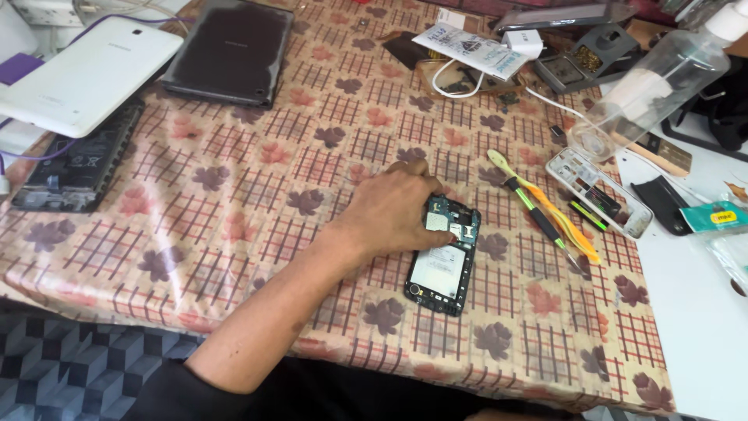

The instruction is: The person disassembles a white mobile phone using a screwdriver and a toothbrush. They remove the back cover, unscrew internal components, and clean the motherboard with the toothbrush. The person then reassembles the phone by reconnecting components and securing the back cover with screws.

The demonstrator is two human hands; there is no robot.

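Note:
My left hand point(389, 212) reaches across the table from the lower left and rests on the top end of a black phone point(442, 269) whose back cover is off. Its fingers curl over the exposed circuit board, and the fingertips are hidden against the phone. The phone lies flat on the patterned tablecloth point(257, 195), with a white-labelled battery showing in its lower half. My right hand is out of view.
Right of the phone lie a green-and-black screwdriver point(536, 212), an orange-yellow pry tool point(562, 222) and a silver phone frame point(598, 193). A clear plastic bottle point(654, 82) leans at the far right. A white tablet point(86, 74), a dark tablet point(230, 51) and a black device point(78, 168) lie at the left.

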